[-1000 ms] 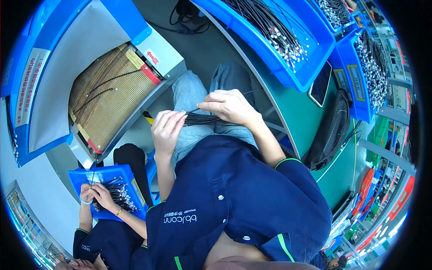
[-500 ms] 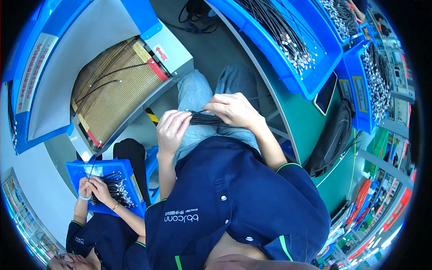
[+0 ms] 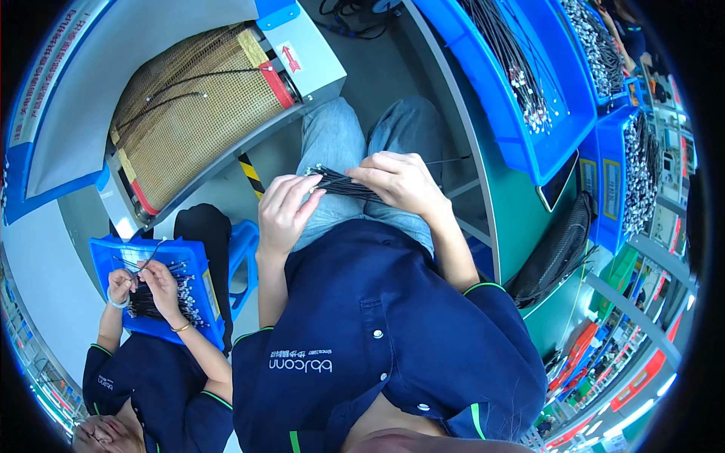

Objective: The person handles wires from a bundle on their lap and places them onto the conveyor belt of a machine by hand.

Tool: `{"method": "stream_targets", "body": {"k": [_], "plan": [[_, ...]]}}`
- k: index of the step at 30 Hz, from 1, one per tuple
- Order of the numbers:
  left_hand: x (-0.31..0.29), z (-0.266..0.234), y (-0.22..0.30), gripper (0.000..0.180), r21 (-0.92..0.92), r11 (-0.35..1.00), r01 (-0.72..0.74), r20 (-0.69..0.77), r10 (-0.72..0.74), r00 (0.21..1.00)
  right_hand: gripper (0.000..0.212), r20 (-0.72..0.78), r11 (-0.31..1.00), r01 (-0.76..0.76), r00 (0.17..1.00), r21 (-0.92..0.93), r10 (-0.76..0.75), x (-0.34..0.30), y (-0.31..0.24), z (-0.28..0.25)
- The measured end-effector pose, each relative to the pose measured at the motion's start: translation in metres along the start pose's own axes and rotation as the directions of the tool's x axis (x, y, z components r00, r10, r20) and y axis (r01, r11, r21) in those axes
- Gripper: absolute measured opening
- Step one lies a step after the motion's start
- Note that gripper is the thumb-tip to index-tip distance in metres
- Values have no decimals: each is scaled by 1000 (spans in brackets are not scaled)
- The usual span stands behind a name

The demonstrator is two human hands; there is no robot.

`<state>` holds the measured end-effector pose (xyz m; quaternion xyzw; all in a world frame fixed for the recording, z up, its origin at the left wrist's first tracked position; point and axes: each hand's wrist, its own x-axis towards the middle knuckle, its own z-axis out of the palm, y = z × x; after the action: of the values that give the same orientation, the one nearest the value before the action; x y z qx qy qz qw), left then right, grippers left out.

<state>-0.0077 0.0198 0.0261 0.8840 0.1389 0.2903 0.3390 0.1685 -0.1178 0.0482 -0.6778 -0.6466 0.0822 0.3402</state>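
Bundle of thin black cables (image 3: 347, 185) with small pale ends, held above the wearer's blue-denim lap (image 3: 330, 140). The left hand (image 3: 285, 210) has its fingers curled, thumb and forefinger nearly meeting at the pale-tipped end; the right hand (image 3: 404, 183) pinches the bundle further along, its fingers hiding part of it. To the right, the green tabletop (image 3: 516, 219) has its edge near the right forearm and bears a black mesh pouch (image 3: 553, 257) and a dark-screened phone (image 3: 559, 183), partly covered by a blue plastic bin (image 3: 502, 155) of black cables. At upper left, a tan mesh conveyor belt (image 3: 200, 124) carries loose cables. Below it, a co-worker's two hands (image 3: 160, 285) work over a second blue bin (image 3: 214, 300).
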Motion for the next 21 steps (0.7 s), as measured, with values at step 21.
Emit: {"method": "stream_targets", "body": {"k": [21], "plan": [[-6, 7, 3, 24, -73, 997, -30, -37, 27, 999, 19, -55, 993, 2, 999, 118, 4, -7, 0, 2]]}}
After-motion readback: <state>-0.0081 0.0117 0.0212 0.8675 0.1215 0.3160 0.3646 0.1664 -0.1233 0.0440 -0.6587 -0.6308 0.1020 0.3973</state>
